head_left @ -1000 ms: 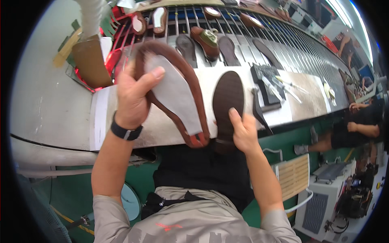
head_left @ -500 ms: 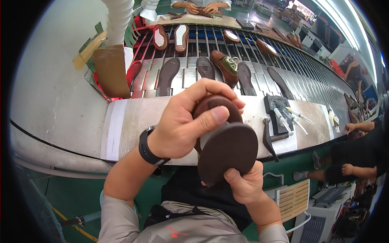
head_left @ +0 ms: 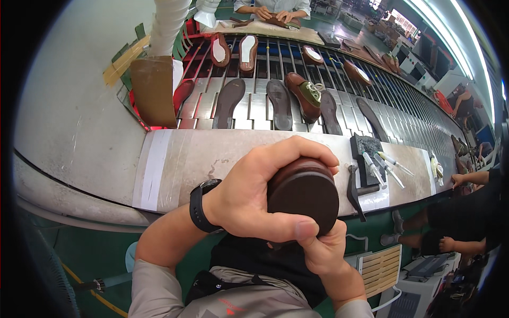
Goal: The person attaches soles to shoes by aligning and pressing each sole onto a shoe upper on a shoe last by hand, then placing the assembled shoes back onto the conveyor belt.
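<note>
In front of my chest I hold a brown shoe [head_left: 303, 166] with a dark brown sole [head_left: 301, 199] laid against its bottom. My left hand [head_left: 252, 196] wraps around the shoe from the left, fingers over its far end and thumb pressed across the sole. From below, my right hand [head_left: 330, 248] grips the sole at its near edge, the thumb tips close together. The rest of the shoe is hidden behind the sole and my hands.
A hammer [head_left: 354, 192], a black block [head_left: 365, 146] and several syringes [head_left: 389, 168] lie at the right of the bench [head_left: 185, 169]. Beyond it, a conveyor [head_left: 254, 108] carries loose soles [head_left: 279, 105] and a laced shoe [head_left: 305, 98]. Across, a person [head_left: 273, 10] handles a shoe; another person stands right.
The sole, which stood apart at an angle, now lies flat against the shoe bottom. My left thumb has moved from the shoe onto the sole, and both hands have come closer together.
</note>
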### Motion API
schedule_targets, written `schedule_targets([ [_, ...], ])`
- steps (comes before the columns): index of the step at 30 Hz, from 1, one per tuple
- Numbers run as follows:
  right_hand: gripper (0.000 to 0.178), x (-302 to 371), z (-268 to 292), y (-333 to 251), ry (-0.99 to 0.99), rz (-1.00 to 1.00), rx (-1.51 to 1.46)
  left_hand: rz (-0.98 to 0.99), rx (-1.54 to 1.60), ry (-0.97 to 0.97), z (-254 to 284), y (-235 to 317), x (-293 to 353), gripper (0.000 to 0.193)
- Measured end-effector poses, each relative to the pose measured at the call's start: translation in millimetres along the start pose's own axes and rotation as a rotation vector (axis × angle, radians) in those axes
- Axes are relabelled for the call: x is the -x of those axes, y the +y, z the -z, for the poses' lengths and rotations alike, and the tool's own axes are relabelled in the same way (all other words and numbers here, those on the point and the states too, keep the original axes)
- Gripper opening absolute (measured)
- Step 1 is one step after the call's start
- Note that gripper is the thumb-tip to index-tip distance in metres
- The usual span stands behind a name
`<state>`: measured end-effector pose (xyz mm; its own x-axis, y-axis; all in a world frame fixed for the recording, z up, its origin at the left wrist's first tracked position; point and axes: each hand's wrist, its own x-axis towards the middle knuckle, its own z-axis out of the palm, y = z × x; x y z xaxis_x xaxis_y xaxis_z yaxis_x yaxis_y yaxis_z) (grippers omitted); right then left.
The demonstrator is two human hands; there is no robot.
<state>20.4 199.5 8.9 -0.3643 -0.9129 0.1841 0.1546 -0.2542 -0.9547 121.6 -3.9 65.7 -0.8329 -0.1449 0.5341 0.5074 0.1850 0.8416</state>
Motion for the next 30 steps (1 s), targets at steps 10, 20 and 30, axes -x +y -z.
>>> schedule_targets([
  [10,0.038,3.0,0.7,-1.5,0.042,0.009,0.035,0.008,-0.033,-0.052,-1.5,0.8,-0.8,0.085],
  [20,0.035,6.4,4.8,-2.3,0.017,-0.055,-0.047,-0.014,-0.056,-0.065,-2.9,-1.3,-2.9,0.083],
  [30,0.023,5.7,-2.2,-4.0,0.053,-0.113,-0.126,0.067,0.001,-0.009,-5.7,6.3,1.3,0.053],
])
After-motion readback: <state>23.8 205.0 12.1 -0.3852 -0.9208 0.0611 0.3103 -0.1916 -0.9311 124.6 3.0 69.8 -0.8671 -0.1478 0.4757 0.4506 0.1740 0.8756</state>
